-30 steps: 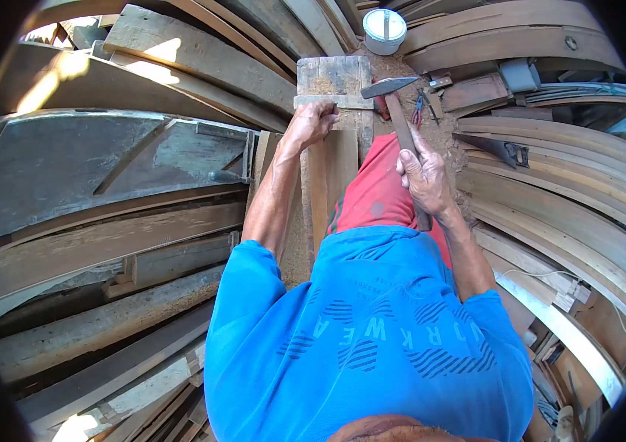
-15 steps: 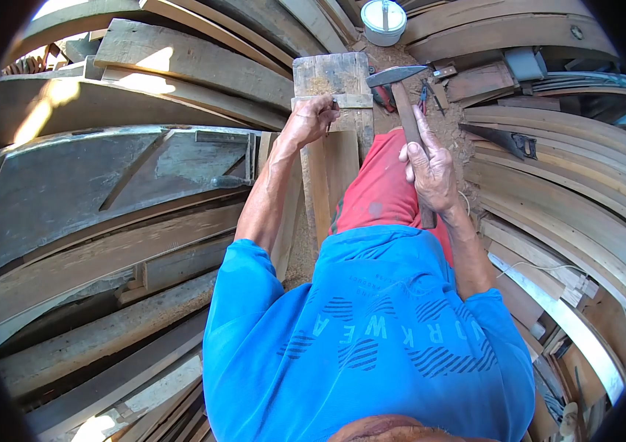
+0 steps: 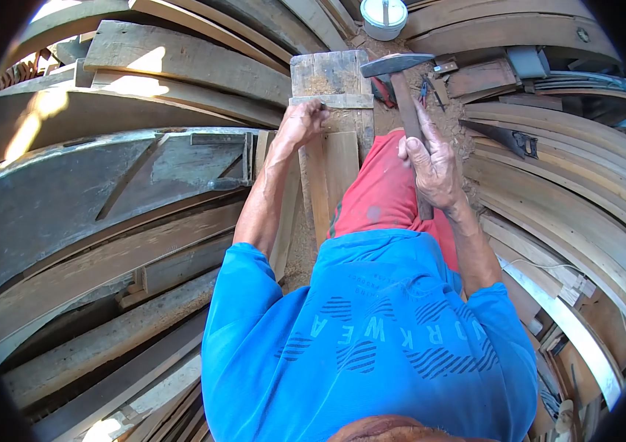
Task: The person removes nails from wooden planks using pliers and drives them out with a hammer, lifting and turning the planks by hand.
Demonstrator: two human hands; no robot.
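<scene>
The right hand [image 3: 434, 171] is wrapped tight around the wooden handle of a claw hammer [image 3: 401, 81], gripping it near the lower end; the steel head stands raised at about 12 o'clock from that hand, just off the right edge of a weathered wooden block [image 3: 331, 74]. The left hand [image 3: 302, 121] is pinched shut at the near edge of a thin wooden strip [image 3: 331, 101] that lies crosswise over the block; what the fingertips pinch is too small to tell. The two hands are well apart, with a red-clad knee [image 3: 379, 188] between them. A narrow plank [image 3: 331, 173] runs from the block toward the person, its left edge beside the left forearm.

At 12 o'clock from the block sits a white plastic tub [image 3: 385, 16], near the block's far edge. At 3 o'clock from the hammer head lie pliers [image 3: 423, 90] on sawdust-covered ground, and further at 3 o'clock a handsaw [image 3: 504, 140] rests on stacked curved boards [image 3: 571, 199]. At 9 o'clock a large grey panel [image 3: 92, 191] crowds the left forearm closely. Open room is tight: a small gap of bare ground shows only around the hammer head
</scene>
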